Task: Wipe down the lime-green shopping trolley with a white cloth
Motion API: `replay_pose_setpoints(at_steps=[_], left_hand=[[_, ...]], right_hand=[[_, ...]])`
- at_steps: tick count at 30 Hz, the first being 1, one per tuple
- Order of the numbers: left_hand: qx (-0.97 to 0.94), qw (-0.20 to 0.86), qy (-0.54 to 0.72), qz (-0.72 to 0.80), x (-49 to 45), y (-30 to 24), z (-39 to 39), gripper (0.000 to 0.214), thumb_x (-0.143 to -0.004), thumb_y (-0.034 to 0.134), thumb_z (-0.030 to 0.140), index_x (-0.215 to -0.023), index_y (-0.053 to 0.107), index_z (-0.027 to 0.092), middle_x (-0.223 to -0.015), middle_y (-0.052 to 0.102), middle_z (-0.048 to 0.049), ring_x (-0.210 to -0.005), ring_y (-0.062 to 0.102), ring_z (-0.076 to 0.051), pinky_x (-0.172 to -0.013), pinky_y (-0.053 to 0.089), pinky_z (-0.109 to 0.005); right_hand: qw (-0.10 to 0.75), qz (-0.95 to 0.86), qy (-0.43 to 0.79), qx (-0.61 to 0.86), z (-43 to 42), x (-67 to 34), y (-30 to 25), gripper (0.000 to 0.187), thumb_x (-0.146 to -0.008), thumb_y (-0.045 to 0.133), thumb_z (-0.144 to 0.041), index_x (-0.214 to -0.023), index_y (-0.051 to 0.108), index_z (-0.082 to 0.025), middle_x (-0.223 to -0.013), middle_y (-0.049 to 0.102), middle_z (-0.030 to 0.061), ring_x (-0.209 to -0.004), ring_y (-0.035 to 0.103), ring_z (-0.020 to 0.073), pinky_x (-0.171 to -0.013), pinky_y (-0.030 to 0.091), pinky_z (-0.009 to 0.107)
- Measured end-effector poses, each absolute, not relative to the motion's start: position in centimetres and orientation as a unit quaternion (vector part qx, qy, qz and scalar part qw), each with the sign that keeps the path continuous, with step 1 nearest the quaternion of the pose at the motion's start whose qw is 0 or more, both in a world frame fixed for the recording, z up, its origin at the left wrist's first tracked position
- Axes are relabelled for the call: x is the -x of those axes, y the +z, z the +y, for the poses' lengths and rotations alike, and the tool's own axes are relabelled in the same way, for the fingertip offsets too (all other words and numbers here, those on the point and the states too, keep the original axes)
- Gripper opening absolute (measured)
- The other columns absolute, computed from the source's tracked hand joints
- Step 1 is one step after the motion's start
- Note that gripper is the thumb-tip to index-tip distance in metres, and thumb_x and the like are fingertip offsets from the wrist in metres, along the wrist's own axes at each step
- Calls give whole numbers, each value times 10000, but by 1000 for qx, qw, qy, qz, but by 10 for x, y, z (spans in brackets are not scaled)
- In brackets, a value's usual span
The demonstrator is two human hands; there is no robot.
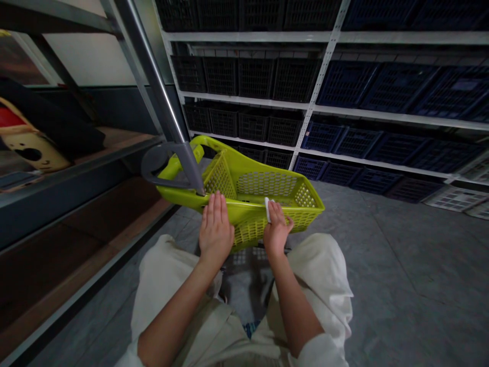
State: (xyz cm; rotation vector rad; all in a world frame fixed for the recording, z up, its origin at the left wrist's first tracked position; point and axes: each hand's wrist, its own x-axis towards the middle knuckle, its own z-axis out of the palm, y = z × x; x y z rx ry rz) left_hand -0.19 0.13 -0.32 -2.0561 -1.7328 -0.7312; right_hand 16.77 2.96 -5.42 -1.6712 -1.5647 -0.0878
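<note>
A lime-green plastic shopping basket (267,186) sits tilted just in front of my knees. My left hand (215,228) lies flat on its near rim, fingers stretched out together, holding nothing. My right hand (275,228) is closed on a small white object (268,208) that it presses against the rim of the basket further right. I cannot make out what the white object is. The basket's grey handle (160,163) and a metal upright pole (168,107) rise at its left end.
White metal shelving (313,102) across the back carries rows of black crates (252,76) and dark blue crates (397,86). A low shelf unit (57,188) on the left holds a yellow-and-red object (26,140). Grey floor (401,265) stretches to the right.
</note>
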Motion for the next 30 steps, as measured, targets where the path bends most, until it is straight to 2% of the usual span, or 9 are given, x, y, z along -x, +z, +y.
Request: replay_pose_setpoints(at_steps=[7, 13, 20, 24, 27, 30], left_hand=[[719, 201, -274, -606, 6, -9, 5, 667, -960, 361, 168, -1588, 173, 45, -1645, 264, -178, -1549, 184, -280, -1241, 244, -460], [730, 189, -257, -604, 7, -5, 1, 789, -894, 470, 182, -1580, 127, -4, -1652, 215, -212, -1555, 151, -298, -1252, 210, -471], [733, 182, -255, -604, 5, -3, 1, 822, -869, 485, 175, -1584, 117, 7, -1657, 211, -202, -1553, 159, -300, -1253, 203, -470], [727, 181, -261, -608, 2, -3, 1, 835, -863, 493, 162, -1584, 104, 1, -1657, 199, -210, -1554, 155, -301, -1252, 214, -474], [725, 184, -264, -609, 0, -5, 2, 804, -882, 475, 161, -1583, 116, 3, -1654, 207, -211, -1554, 154, -299, -1248, 228, -477], [721, 196, -266, -609, 2, -7, 3, 692, -940, 387, 156, -1585, 170, 34, -1651, 244, -183, -1553, 163, -280, -1247, 236, -456]], right_hand=[[370, -778, 42, 506, 26, -92, 0, 682, -828, 383, -18, -1462, 485, -249, -1484, 562, 43, -1417, 442, 159, -1135, 221, 370], [377, -756, 4, 534, 28, -135, -30, 800, -748, 373, 20, -1500, 433, -248, -1503, 541, 39, -1420, 436, 147, -1140, 191, 377], [392, -658, -70, 639, 33, -206, -70, 794, -711, 374, 5, -1442, 515, -272, -1454, 590, 43, -1393, 478, 176, -1101, 231, 402], [401, -635, -58, 658, 31, -179, -60, 783, -745, 365, 10, -1463, 491, -276, -1450, 593, 50, -1412, 458, 191, -1110, 223, 425], [387, -694, -12, 606, 27, -134, -36, 787, -760, 369, 12, -1493, 451, -263, -1476, 568, 56, -1425, 439, 177, -1137, 199, 409], [380, -751, 30, 539, 23, -98, -13, 740, -802, 374, -3, -1498, 439, -246, -1508, 535, 45, -1443, 407, 150, -1159, 183, 372]])
